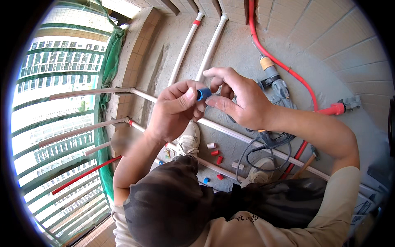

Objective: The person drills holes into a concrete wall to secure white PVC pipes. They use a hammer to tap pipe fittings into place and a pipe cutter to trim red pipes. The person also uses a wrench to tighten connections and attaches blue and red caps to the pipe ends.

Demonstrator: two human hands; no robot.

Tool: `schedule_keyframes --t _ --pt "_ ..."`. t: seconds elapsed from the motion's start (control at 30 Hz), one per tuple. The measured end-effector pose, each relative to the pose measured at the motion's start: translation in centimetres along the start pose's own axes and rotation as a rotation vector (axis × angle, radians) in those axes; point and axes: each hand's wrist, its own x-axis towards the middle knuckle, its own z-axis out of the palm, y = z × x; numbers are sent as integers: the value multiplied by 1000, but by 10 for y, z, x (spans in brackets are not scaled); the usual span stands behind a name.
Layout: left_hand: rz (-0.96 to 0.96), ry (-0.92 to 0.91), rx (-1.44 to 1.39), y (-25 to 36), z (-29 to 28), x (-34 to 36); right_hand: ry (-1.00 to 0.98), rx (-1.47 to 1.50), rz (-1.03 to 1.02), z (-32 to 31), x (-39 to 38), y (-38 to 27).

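Note:
My left hand (175,109) pinches a short blue pipe cap (203,94) between thumb and fingers, its dark opening partly visible. Just to the right is my right hand (242,99), with curved fingers apart and its thumb tip at the cap's right side. Whether that thumb presses on the cap is hard to tell. Both hands are raised in front of me, above the floor and pipes.
White pipes (230,132) cross the concrete floor (242,53). Small red fittings (220,159) and a blue fitting (206,180) lie near my shoes. At right are a corded power tool (282,88), a red hose (294,73) and a hammer (304,164). A barred opening (61,107) stands left.

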Motion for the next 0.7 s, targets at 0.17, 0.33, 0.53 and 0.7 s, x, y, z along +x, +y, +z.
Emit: schedule_keyframes --t 0.17,0.33,0.53,0.7 --pt "-80 -2 33 -10 -1 18 32 -218 -235 -12 3 3" --pt "274 28 50 -11 -3 20 34 -142 -35 -1 22 -8" --pt "349 -91 -153 1 -30 34 -1 -219 -168 4 57 -23" --pt "301 -96 -198 14 -56 43 4 -630 -298 19 94 -21"
